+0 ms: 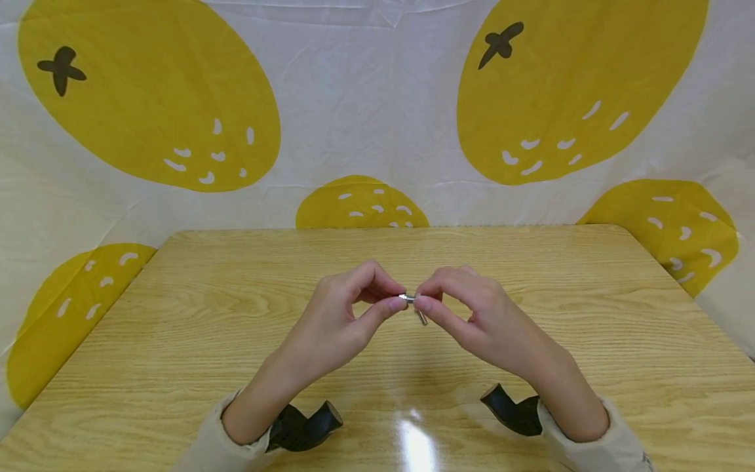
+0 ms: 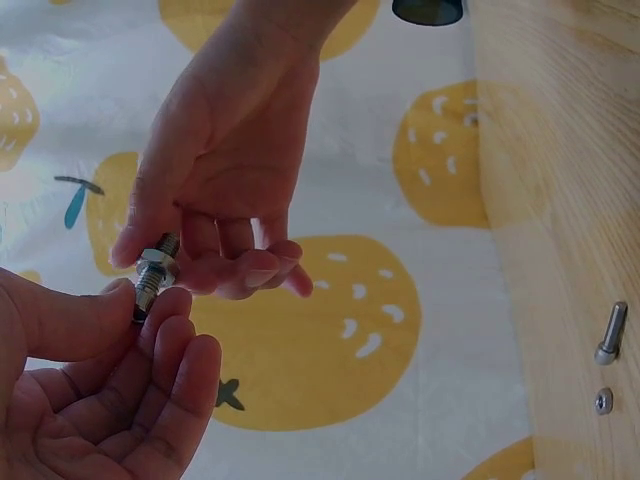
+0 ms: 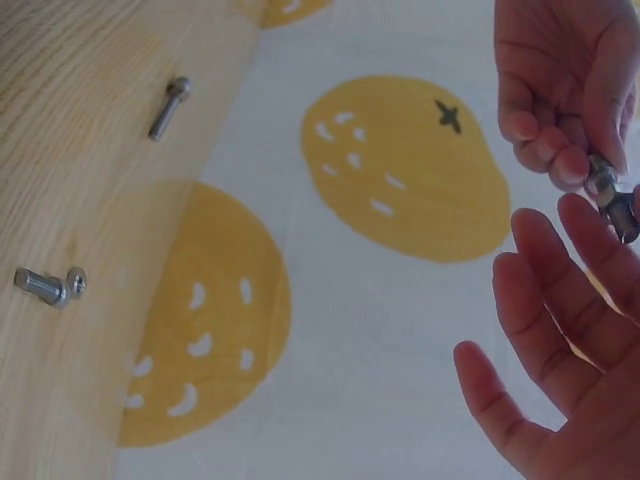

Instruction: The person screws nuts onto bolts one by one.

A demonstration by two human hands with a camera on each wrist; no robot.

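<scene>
A metal bolt with a hex nut [image 2: 157, 262] on its shank is held between the two hands above the table. My left hand [image 1: 342, 321] pinches one end of it between thumb and forefinger. At the other end, my right hand [image 1: 478, 305] pinches the threaded part near the nut with thumb and forefinger. In the right wrist view, the bolt [image 3: 610, 200] is partly covered by the fingers. A loose bolt [image 1: 421, 317] lies on the table just beneath the hands.
On the wooden table [image 1: 177, 328], the right wrist view shows one loose bolt [image 3: 170, 108], another bolt [image 3: 42, 287] and a loose nut [image 3: 77, 282]. Behind the table hangs a white cloth [image 1: 366, 98] with yellow fruit prints. Black curved pieces [image 1: 307, 426] sit at both wrists.
</scene>
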